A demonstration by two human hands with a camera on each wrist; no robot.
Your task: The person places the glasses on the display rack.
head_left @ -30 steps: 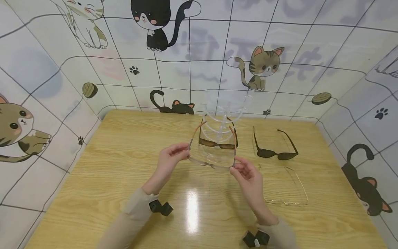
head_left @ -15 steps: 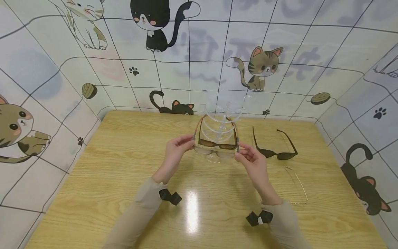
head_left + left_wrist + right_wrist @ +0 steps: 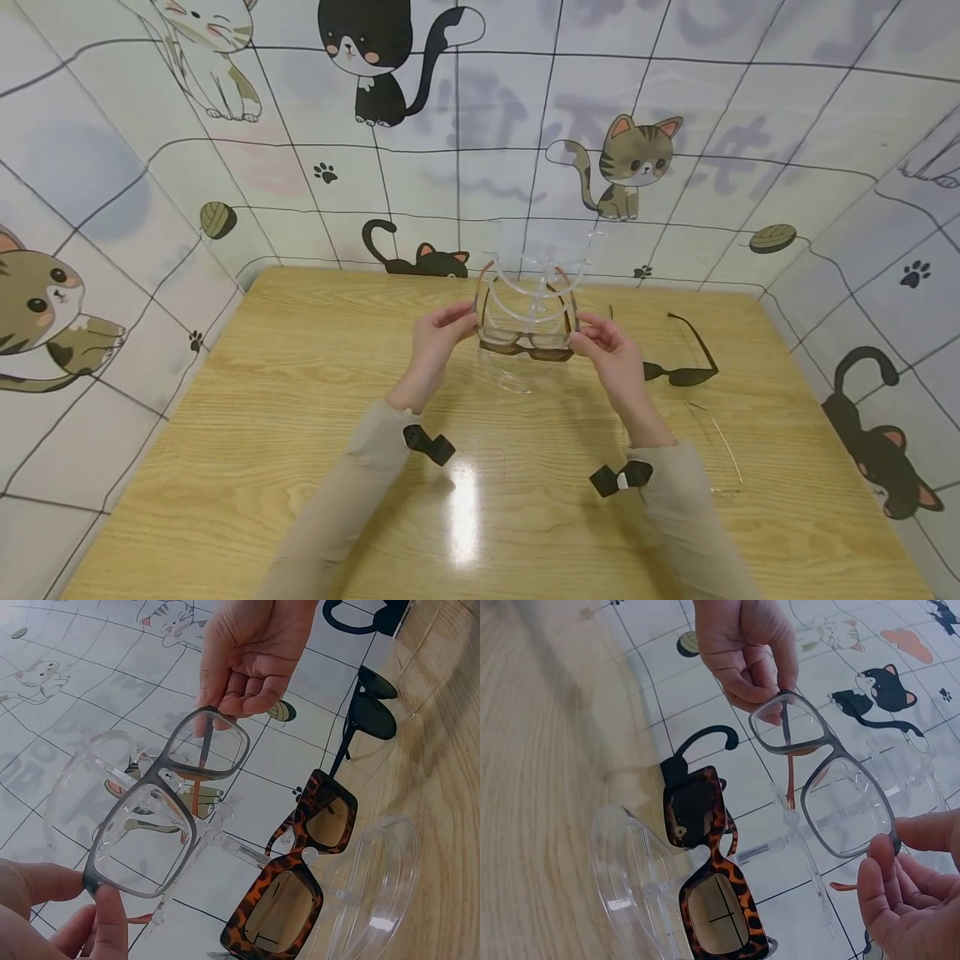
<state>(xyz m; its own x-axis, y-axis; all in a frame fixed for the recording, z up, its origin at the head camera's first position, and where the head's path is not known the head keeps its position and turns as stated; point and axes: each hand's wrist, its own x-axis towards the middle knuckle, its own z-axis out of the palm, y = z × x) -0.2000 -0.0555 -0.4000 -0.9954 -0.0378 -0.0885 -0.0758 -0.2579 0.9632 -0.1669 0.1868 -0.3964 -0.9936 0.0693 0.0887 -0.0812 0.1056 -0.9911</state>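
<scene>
Eyeglasses [image 3: 157, 769] with grey frames and orange-brown temples are held level between both hands, lenses toward the person. My left hand [image 3: 441, 335] pinches one front corner between thumb and fingers, and my right hand [image 3: 613, 354] pinches the other. Their temples reach past both sides of a clear display stand [image 3: 537, 310] with curved tiers. Below them, tortoiseshell sunglasses [image 3: 714, 859] with brown lenses sit on a lower tier of the stand. In both wrist views the eyeglasses are at the height of the stand's bare upper bars.
Black sunglasses [image 3: 686, 377] lie on the wooden table [image 3: 300, 400] right of the stand, partly behind the right hand. Thin gold-rimmed glasses [image 3: 723, 442] lie nearer, partly covered by the right forearm. A cat-print wall covering [image 3: 495, 175] rises behind and at both sides.
Both hands have carried the eyeglasses forward, away from the person, from in front of the stand to around its tiers. The sunglasses and stand have stayed put.
</scene>
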